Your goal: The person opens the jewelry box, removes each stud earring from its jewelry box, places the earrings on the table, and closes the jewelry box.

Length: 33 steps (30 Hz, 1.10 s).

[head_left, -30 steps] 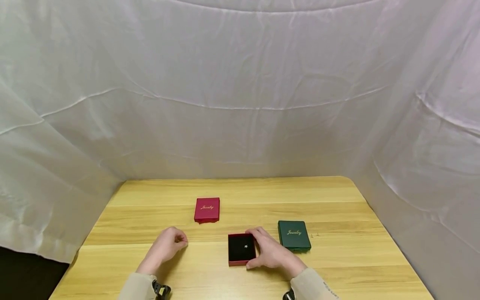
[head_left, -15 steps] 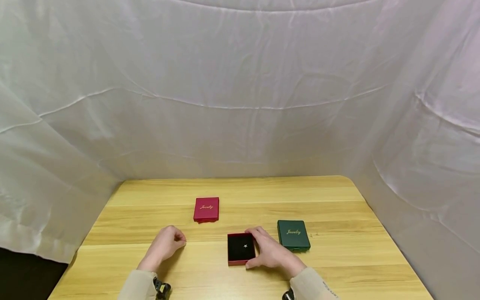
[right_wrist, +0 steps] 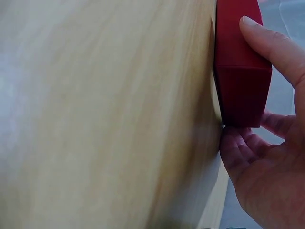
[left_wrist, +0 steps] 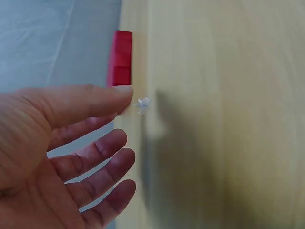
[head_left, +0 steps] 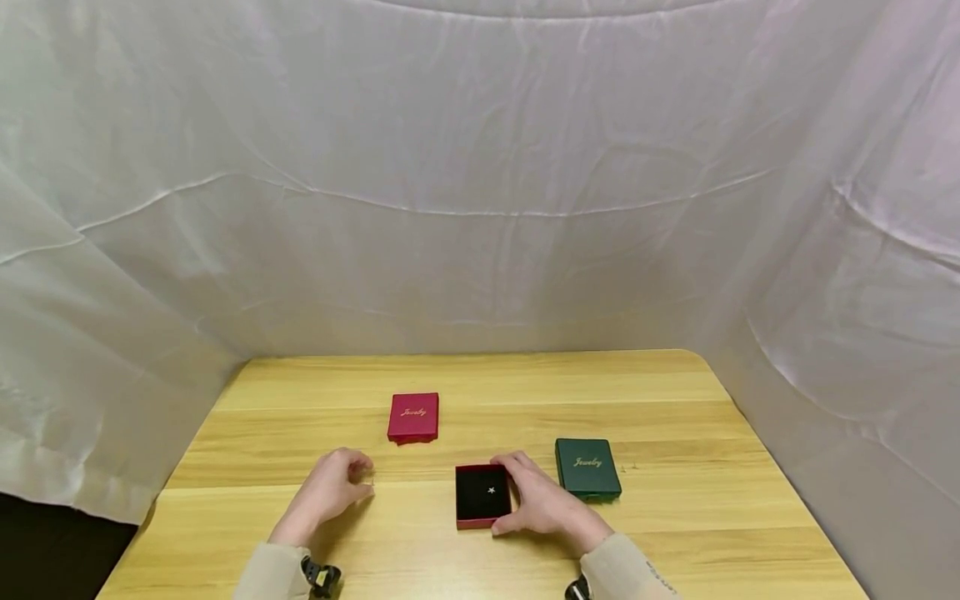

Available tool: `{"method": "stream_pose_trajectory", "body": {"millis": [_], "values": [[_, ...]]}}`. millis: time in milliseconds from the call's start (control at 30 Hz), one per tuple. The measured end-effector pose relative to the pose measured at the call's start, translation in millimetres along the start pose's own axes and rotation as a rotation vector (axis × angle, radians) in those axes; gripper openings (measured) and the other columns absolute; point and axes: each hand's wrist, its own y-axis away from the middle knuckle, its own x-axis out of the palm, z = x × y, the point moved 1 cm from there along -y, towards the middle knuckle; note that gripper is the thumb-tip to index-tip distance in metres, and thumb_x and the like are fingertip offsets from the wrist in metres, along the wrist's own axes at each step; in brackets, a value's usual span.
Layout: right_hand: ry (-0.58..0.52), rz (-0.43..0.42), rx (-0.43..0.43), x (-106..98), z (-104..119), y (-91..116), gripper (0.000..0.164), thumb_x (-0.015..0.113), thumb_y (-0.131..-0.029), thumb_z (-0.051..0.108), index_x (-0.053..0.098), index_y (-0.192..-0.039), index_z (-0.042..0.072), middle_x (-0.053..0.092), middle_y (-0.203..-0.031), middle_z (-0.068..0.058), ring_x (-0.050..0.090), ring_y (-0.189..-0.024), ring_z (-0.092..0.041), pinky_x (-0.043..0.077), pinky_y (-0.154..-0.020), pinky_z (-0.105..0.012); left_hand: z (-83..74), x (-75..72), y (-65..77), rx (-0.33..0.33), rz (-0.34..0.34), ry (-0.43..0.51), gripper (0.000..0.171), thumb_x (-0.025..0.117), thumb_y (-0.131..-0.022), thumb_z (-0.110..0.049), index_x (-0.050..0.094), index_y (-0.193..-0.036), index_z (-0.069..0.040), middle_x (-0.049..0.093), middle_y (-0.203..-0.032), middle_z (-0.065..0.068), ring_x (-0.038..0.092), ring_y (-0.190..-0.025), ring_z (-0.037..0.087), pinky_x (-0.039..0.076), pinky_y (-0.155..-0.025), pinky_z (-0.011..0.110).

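Note:
My left hand [head_left: 330, 487] is held over the table, left of the open box. Between its thumb and index finger it pinches a small silvery star-shaped earring [left_wrist: 143, 104]; the other fingers are loosely bent. My right hand [head_left: 543, 502] grips the right side of a red jewelry box base [head_left: 472, 525], thumb on the near wall and fingers at the far one. The base lies on the table with a black insert [head_left: 472, 493] inside. On that insert, right of its middle, sits another star earring [head_left: 491, 490]. In the right wrist view the thumb presses the red wall [right_wrist: 243, 90].
A closed crimson box [head_left: 414, 414] marked "Jewelry" lies farther back on the wooden table [head_left: 690, 533]. Right of my right hand lies a closed green box [head_left: 588, 467], close to the wrist. Pale cloth [head_left: 480, 275] hangs behind and on both sides.
My left thumb and index finger have parted somewhat, so the small earring between them now shows. The right hand and the red box base stay in place.

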Motion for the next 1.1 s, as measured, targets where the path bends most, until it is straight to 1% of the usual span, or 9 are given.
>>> {"method": "stream_pose_trajectory", "body": {"millis": [133,233,433,533,600,700,833,933,1100], "values": [[-0.007,0.001,0.002,0,0,0,0.091,0.089,-0.068,0.036,0.043,-0.142,0.007,0.047,-0.130,-0.002,0.049,-0.115,-0.020,0.044,-0.100,-0.045,-13.9,0.5,1.1,0.046,0.000,0.015,0.031,0.083,-0.074,-0.006,0.070,-0.103,-0.003,0.063,-0.094,0.006,0.058,-0.089,0.023,0.051,-0.083,0.044],[-0.007,0.003,0.004,0,-1,0,0.092,0.089,-0.068,0.037,0.043,-0.142,0.007,0.046,-0.131,-0.002,0.049,-0.115,-0.020,0.044,-0.100,-0.045,-25.8,4.7,1.3,0.095,0.013,0.036,0.034,0.083,-0.075,-0.008,0.069,-0.107,-0.005,0.063,-0.100,0.005,0.058,-0.095,0.025,0.050,-0.087,0.046],[-0.040,0.009,0.027,0,1,2,0.106,0.090,-0.067,0.040,0.034,-0.149,0.005,0.043,-0.140,-0.009,0.045,-0.126,-0.027,0.040,-0.104,-0.050,-46.6,17.5,0.3,0.228,0.041,0.054,0.032,0.082,-0.077,-0.011,0.069,-0.106,-0.007,0.060,-0.103,0.000,0.058,-0.098,0.025,0.051,-0.084,0.045],[-0.058,0.009,0.039,0,1,3,0.111,0.090,-0.066,0.040,0.029,-0.151,0.005,0.038,-0.146,-0.013,0.041,-0.131,-0.030,0.038,-0.105,-0.053,-56.7,24.7,-0.8,0.276,0.061,0.070,0.030,0.082,-0.079,-0.012,0.069,-0.105,-0.007,0.059,-0.105,-0.001,0.058,-0.099,0.026,0.051,-0.084,0.046],[-0.060,0.007,0.039,0,1,3,0.109,0.090,-0.067,0.039,0.029,-0.151,0.005,0.038,-0.147,-0.014,0.041,-0.131,-0.030,0.039,-0.105,-0.053,-63.3,30.0,-1.3,0.298,0.079,0.085,0.029,0.081,-0.079,-0.013,0.069,-0.104,-0.007,0.058,-0.107,-0.001,0.057,-0.101,0.028,0.050,-0.086,0.047],[-0.055,-0.001,0.024,0,0,3,0.101,0.089,-0.069,0.035,0.033,-0.148,0.003,0.042,-0.142,-0.011,0.045,-0.126,-0.027,0.040,-0.103,-0.051,-72.3,38.4,-2.4,0.331,0.101,0.104,0.027,0.081,-0.080,-0.014,0.069,-0.103,-0.008,0.057,-0.110,-0.001,0.057,-0.104,0.030,0.049,-0.088,0.050],[-0.035,-0.011,0.003,0,-2,2,0.094,0.088,-0.070,0.037,0.040,-0.142,0.004,0.047,-0.133,-0.005,0.049,-0.117,-0.022,0.042,-0.101,-0.047,-82.3,50.1,-5.5,0.358,0.117,0.131,0.025,0.081,-0.081,-0.014,0.068,-0.102,-0.009,0.056,-0.111,-0.002,0.056,-0.106,0.028,0.048,-0.091,0.051],[-0.022,-0.018,-0.009,0,-5,1,0.093,0.088,-0.069,0.039,0.042,-0.141,0.004,0.047,-0.132,-0.003,0.050,-0.115,-0.020,0.043,-0.100,-0.045,-87.7,58.5,-9.6,0.353,0.109,0.166,0.024,0.080,-0.081,-0.015,0.069,-0.101,-0.010,0.057,-0.111,-0.001,0.056,-0.107,0.026,0.048,-0.092,0.050],[-0.021,-0.019,-0.020,1,-7,0,0.092,0.088,-0.069,0.040,0.042,-0.141,0.004,0.046,-0.132,-0.003,0.050,-0.113,-0.019,0.044,-0.099,-0.044,-93.5,71.1,-17.8,0.336,0.090,0.207,0.023,0.081,-0.081,-0.017,0.071,-0.100,-0.009,0.060,-0.114,0.003,0.055,-0.108,0.028,0.046,-0.092,0.052]]}}
